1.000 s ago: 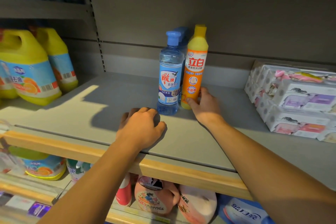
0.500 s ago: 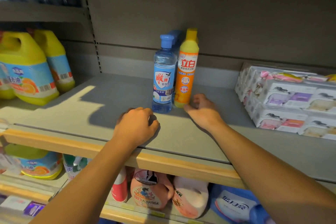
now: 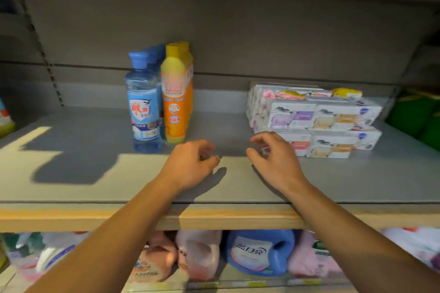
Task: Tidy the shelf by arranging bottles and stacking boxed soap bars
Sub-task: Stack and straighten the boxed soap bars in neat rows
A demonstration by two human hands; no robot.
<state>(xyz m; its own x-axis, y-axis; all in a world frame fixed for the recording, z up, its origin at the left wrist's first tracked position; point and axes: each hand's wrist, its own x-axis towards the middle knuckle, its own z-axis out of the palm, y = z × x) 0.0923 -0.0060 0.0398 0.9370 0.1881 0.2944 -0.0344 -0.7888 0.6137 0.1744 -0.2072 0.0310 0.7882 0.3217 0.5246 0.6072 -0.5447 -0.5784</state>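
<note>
A clear blue bottle (image 3: 143,104) and an orange bottle with a yellow cap (image 3: 175,97) stand upright side by side on the grey shelf (image 3: 83,145), with more of each lined up behind them. Stacked white boxed soap bars (image 3: 314,121) lie in two layers at the right. My left hand (image 3: 190,164) hovers over the shelf in front of the orange bottle, fingers loosely curled and holding nothing. My right hand (image 3: 273,159) hangs just left of the soap stack, fingers loosely curled and empty, apart from the boxes.
A wooden-coloured front lip (image 3: 226,217) edges the shelf. Below it sit a blue detergent jug (image 3: 259,252) and pink refill pouches (image 3: 197,254). Green packaging (image 3: 419,116) is at the far right. A yellow jug's corner (image 3: 4,121) shows at the far left.
My right hand let go of the orange bottle and moved right toward the soap boxes. My left hand shifted right too. The view panned right, so the yellow jugs slid out of frame.
</note>
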